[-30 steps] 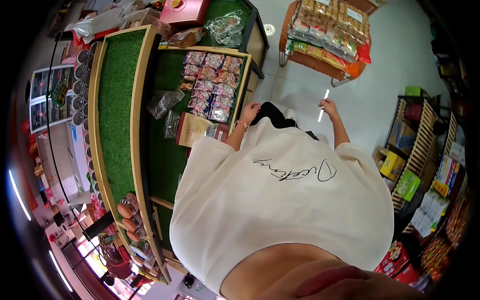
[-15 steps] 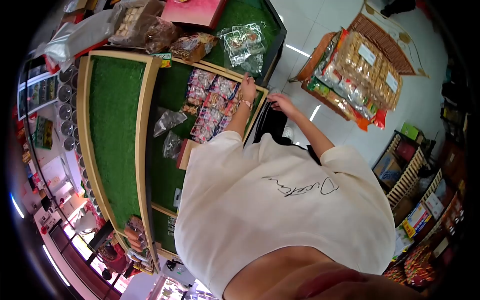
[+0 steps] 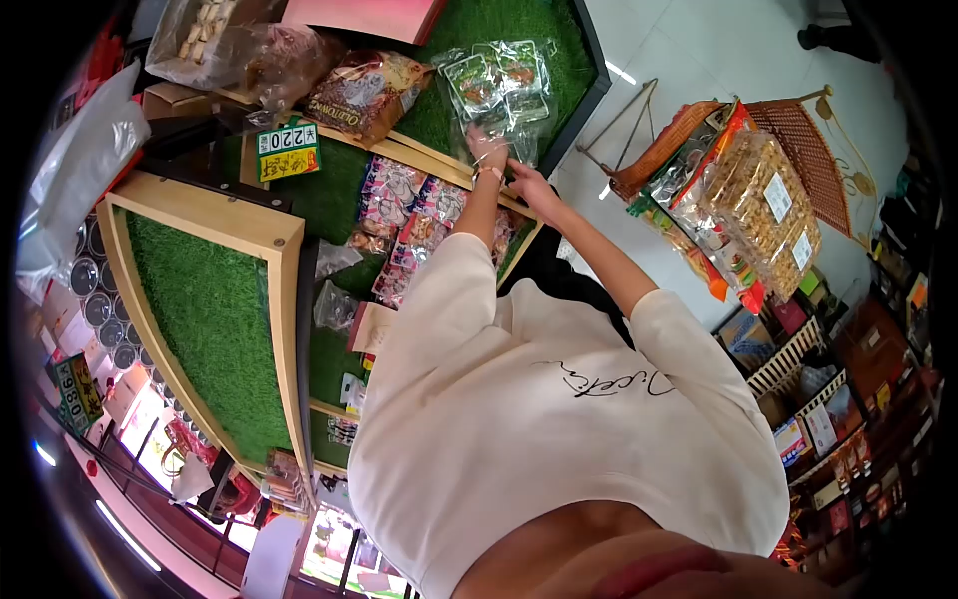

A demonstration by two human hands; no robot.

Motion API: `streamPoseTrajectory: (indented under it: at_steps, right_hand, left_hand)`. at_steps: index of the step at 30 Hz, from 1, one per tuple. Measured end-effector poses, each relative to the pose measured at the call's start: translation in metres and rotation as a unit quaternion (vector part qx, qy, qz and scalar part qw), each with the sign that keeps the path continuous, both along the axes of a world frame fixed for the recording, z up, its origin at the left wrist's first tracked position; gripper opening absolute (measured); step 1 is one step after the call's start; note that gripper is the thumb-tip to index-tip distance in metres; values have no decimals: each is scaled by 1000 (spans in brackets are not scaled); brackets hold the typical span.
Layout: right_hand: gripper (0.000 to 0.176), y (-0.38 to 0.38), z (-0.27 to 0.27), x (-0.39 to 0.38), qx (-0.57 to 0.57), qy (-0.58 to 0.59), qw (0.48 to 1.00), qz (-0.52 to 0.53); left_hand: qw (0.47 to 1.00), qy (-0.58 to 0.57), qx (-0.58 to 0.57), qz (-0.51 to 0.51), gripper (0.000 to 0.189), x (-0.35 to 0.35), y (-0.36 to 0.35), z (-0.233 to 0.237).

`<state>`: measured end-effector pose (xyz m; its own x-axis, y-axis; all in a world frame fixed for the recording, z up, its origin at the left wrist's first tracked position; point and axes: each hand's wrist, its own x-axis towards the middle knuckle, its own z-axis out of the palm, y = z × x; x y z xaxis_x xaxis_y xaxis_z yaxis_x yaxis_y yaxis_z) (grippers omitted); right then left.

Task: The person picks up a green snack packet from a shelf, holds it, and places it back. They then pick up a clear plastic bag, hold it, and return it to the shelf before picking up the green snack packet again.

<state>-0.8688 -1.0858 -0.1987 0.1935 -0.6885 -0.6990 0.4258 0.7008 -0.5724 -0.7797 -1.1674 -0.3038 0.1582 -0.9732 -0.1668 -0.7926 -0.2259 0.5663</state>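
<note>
My left hand [image 3: 487, 150] reaches up to the clear plastic bag [image 3: 521, 128]; thin film covers its fingers, so their grip is unclear. Close beside that wrist, my right hand [image 3: 534, 190] has its fingers closed at the bag's near edge. Clear packs with green edges [image 3: 499, 82] lie in the bag's upper part, on green turf [image 3: 567, 55]. Below my left hand, pink and white snack packets [image 3: 391, 190] lie in a wood-edged tray.
A brown snack bag [image 3: 367, 95] and a yellow-green price sign [image 3: 288, 151] are at upper left. An empty turf-lined shelf [image 3: 200, 309] runs down the left. A wicker basket [image 3: 659, 165] holding large snack packs [image 3: 763, 215] stands at right.
My left hand has moved up to the clear bag and under its film. My right hand has moved left, beside my left wrist. The view has shifted.
</note>
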Motion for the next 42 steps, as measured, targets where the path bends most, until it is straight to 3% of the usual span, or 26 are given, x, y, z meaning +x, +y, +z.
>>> streamPoseTrajectory:
  at_steps: [2, 4, 6, 8, 11, 12, 15, 16, 19, 21, 22, 25, 26, 29, 30, 33, 34, 37, 42]
  right_hand:
    - [66, -6, 0, 7, -50, 76, 996, 26]
    - [68, -12, -9, 11, 16, 8, 995, -103]
    - [73, -18, -11, 6, 84, -69, 975, -193]
    - [73, -27, -2, -3, 102, -41, 975, -191]
    - [71, -22, -17, -9, 53, 45, 987, -148]
    - [69, -22, -14, -10, 45, 68, 988, -130]
    - [54, -20, -11, -12, 7, 161, 984, -79]
    - [51, -16, -4, -13, 9, 174, 983, -53]
    - [37, -7, -10, -18, -24, 211, 976, -39]
    - [36, -5, 1, -28, -2, 180, 982, -56]
    - [40, 1, 0, -32, -55, 179, 981, -52]
    - [47, 25, 17, -47, 19, 108, 991, -72]
    - [51, 29, 23, -51, 53, 91, 993, -45]
    - [55, 39, 53, -74, 134, -122, 982, 46]
    - [61, 44, 61, -76, 121, -127, 981, 82]
    - [53, 54, 80, -84, 59, -141, 970, 188]
    - [42, 60, 85, -84, 43, -66, 974, 214]
    - [35, 77, 100, -87, 16, 5, 940, 342]
    - [36, 107, 131, -81, -62, 33, 912, 404]
  left_hand:
    - [998, 32, 51, 35, 53, -7, -1, 5]
    - [997, 23, 64, -29, 41, 7, -2, -47]
    - [980, 118, 157, -29, 39, 17, -9, -51]
    - [940, 272, 206, 19, 33, 17, -14, -54]
    - [956, 284, 5, 78, 25, 9, -22, -19]
    - [940, 306, -10, 149, 20, -1, -27, 17]
    - [918, 333, 29, 213, 18, -6, -25, 54]
    - [898, 379, 76, 213, 16, 4, -5, 12]
    - [717, 608, 136, 313, 13, -1, 29, 64]
    - [692, 632, 139, 321, 13, 2, 56, 92]
    - [679, 643, 140, 324, 13, 3, 66, 103]
    - [644, 689, 167, 288, 15, 11, 103, 135]
    - [646, 691, 170, 274, 17, 12, 115, 142]
    - [674, 667, 169, 269, 21, 1, 145, 189]
    - [689, 659, 160, 256, 24, -2, 159, 194]
    - [739, 591, 166, 278, 26, -21, 196, 210]
    - [745, 583, 161, 281, 26, -29, 207, 216]
    - [756, 571, 108, 301, 26, -52, 239, 239]
    - [758, 557, 29, 338, 25, -62, 288, 263]
